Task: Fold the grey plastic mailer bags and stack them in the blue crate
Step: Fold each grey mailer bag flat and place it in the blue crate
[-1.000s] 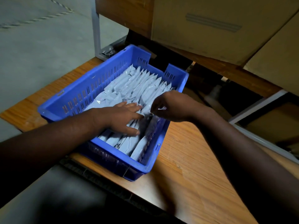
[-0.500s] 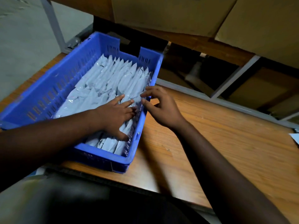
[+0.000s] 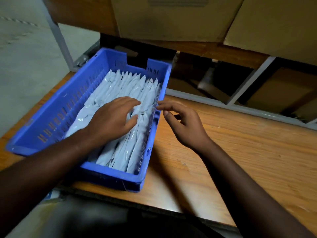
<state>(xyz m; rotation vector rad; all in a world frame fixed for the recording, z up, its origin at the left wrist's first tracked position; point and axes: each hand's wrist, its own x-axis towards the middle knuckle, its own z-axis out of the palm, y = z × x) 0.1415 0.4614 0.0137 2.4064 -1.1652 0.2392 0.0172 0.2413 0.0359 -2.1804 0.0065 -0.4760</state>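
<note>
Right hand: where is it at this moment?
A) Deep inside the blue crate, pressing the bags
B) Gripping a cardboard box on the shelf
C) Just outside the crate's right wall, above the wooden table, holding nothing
C: the right hand hangs empty over the wooden table, beside the blue crate; only the left hand rests on the folded mailer bags.

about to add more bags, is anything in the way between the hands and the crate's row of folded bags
Nothing visible is. The left hand already rests flat on the folded bags in the blue crate. The right hand is empty beside the crate's right wall, with only that low rim between.
</note>
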